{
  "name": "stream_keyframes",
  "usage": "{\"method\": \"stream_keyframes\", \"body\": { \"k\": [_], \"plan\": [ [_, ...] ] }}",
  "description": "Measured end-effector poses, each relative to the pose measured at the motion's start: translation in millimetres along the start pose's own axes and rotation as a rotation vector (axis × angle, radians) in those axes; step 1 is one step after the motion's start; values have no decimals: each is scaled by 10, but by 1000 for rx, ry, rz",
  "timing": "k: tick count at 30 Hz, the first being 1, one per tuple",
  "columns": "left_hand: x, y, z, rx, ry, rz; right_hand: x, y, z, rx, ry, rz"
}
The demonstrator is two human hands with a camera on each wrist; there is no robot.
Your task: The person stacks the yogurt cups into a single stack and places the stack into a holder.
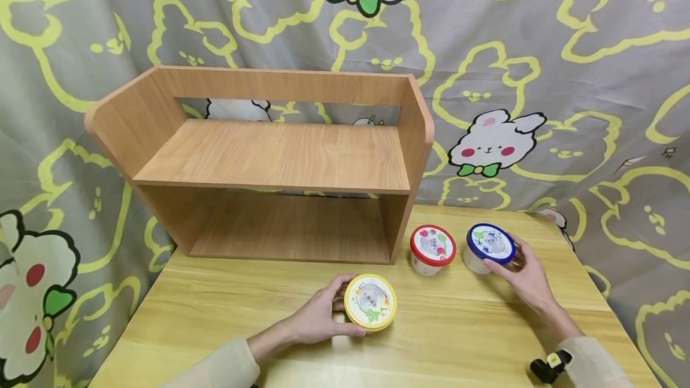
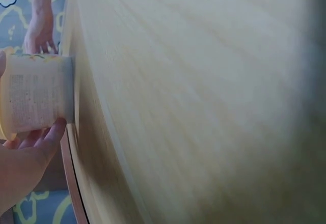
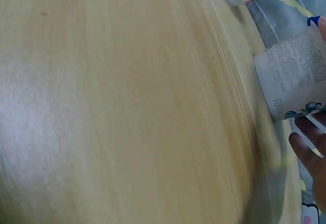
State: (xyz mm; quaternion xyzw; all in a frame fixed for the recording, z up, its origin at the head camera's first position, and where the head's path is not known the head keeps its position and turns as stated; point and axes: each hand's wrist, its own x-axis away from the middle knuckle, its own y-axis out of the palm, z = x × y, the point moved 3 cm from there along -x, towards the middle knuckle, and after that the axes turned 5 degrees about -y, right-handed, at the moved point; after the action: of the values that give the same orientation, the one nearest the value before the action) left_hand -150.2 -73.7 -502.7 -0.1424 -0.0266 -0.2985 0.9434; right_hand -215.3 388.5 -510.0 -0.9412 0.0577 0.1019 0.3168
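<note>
at the far left hangs a grey curtain (image 1: 32, 76) with yellow outlines and white rabbits, which also runs behind everything. next comes a two-tier wooden shelf (image 1: 272, 154), standing at the back of the wood-grain table (image 1: 442, 340). in front of its right half, my left hand (image 1: 318, 319) holds the yellow-lidded tub (image 1: 370, 303), fingers curved round its side and thumb on the near side; whether its base touches the tabletop i cannot tell. further right, near the shelf's right end, the red-lidded tub (image 1: 433, 247) stands untouched, lid up. just beside it is the blue-lidded tub (image 1: 489, 244), lid up too, gripped between the thumb and fingers of my right hand (image 1: 525, 274). a black device (image 1: 551, 366) sits at that wrist, by my beige sleeve (image 1: 595, 364).
</note>
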Motion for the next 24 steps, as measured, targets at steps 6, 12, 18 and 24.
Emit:
{"method": "stream_keyframes", "body": {
  "k": [6, 12, 18, 24],
  "plan": [
    [-1, -1, 6, -3, 4, -4, 9, -10, 3, 10, -1, 16],
    [2, -2, 9, 3, 7, -6, 51, -51, 1, 30, 4, 54],
    [5, 0, 5, 11, 7, -11, 125, -139, -39, 8, -12, 90],
    [-1, -4, -4, -4, 16, -6, 208, -214, -102, 10, -50, 102]
  ]
}}
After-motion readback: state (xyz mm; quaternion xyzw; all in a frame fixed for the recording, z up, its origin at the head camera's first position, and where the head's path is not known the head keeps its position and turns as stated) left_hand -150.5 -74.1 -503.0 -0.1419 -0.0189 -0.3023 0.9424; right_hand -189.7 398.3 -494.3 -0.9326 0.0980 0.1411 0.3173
